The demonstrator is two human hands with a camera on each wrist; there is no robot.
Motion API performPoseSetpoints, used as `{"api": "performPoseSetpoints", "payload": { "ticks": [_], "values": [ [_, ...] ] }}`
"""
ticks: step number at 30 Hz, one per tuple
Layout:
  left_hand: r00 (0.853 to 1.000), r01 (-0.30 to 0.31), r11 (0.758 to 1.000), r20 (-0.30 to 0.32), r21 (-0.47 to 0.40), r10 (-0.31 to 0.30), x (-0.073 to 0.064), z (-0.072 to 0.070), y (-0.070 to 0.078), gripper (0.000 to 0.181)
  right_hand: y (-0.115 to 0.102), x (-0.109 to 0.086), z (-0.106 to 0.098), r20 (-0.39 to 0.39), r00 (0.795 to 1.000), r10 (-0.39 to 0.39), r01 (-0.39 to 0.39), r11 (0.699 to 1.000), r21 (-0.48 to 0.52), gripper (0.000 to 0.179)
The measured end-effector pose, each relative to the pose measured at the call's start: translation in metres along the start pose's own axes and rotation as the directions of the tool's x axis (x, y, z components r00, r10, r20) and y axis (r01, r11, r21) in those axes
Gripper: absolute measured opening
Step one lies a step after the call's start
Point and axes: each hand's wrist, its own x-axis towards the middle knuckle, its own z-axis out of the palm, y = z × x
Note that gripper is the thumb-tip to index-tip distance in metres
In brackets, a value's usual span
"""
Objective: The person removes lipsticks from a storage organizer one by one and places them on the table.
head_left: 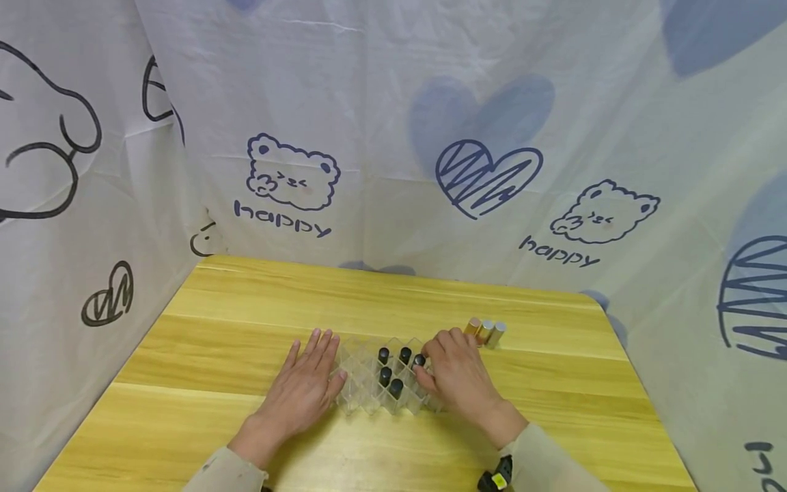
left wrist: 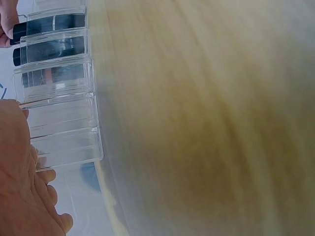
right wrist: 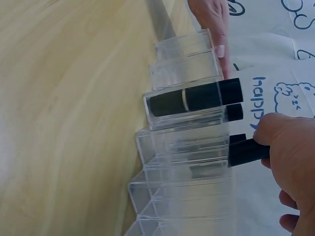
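Hanging past the left edge of the table [head_left: 277,294], a white cloth [head_left: 46,273] carries dark line drawings, some of them cut off at the side. The left sleeve [head_left: 227,473] comes in over the table's near part; I can't see the near edge itself. The left hand [head_left: 304,389] lies with its fingers straight and a little spread, gripping nothing, its thumb at the left end of a see-through plastic holder [head_left: 370,402]. That holder sits about midway between the table's left and right edges, well apart from the far edge, its slot walls so clear they are hard to tell apart. Four black tubes [head_left: 396,389] stand in slots around its middle. At the right of that group, the right hand [head_left: 458,369] pinches a fifth black tube [right wrist: 248,153] by its upper end, thumb and finger close on it, at the mouth of a slot; its lower end I can't make out. The same hand hides part of the holder's right end. A black wrist strap [head_left: 496,475] shows by the right sleeve [head_left: 547,461]. Beyond the right hand, toward the table's right edge, three gold and silver tubes [head_left: 485,332] stand side by side.
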Motion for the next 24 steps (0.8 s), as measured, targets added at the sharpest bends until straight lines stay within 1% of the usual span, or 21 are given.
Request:
{"api": "performPoseSetpoints", "payload": {
  "ticks": [4,7,14,19,24],
  "values": [
    [1.0,0.003,1.0,0.0,-0.003,-0.003,0.0,0.0,-0.001,0.068,0.001,0.002,-0.001,-0.032,0.999,-0.013,0.012,1.0,-0.018,0.026],
    [1.0,0.004,1.0,-0.001,-0.007,-0.004,0.001,0.0,-0.001,0.068,0.001,0.003,-0.001,-0.042,0.999,-0.022,0.021,0.999,-0.028,0.027],
    [1.0,0.007,1.0,0.0,-0.016,-0.007,0.001,0.0,-0.001,0.068,0.002,0.004,-0.002,-0.039,0.999,-0.027,0.026,0.999,-0.031,0.026],
    [1.0,0.01,1.0,-0.001,-0.026,-0.01,0.001,-0.001,0.0,0.068,0.002,0.006,-0.009,-0.033,0.999,-0.021,0.021,1.0,-0.017,0.024],
    [1.0,0.012,1.0,0.001,-0.027,-0.012,0.0,-0.001,0.001,0.068,0.001,0.012,-0.021,-0.021,1.0,-0.017,0.017,1.0,0.005,0.023]
  ]
}}
